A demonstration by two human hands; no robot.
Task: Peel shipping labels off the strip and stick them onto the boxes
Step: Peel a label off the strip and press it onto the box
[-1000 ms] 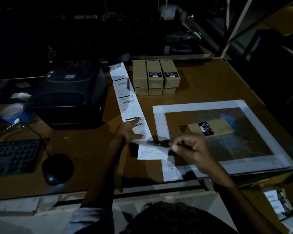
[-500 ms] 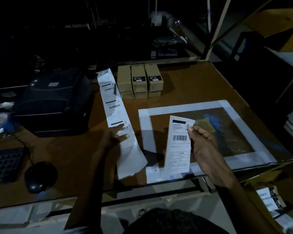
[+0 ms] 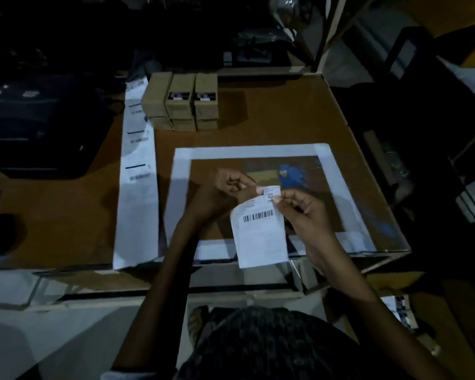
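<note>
At centre frame, the left hand (image 3: 232, 185) and right hand (image 3: 299, 205) pinch a label's (image 3: 259, 237) top corner, apparently peeling it; sticking it on a box likely follows.

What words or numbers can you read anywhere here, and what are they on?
"CR": only these letters show, at the top corner of the label that both hands pinch, the left hand and the right hand; the rest is hidden.
Barcode on that label: bars only; the small print around it is too blurred to read.
Strip of labels on the table: print too blurred to read.
Black stickers on the stacked boxes: too small to read.
</note>
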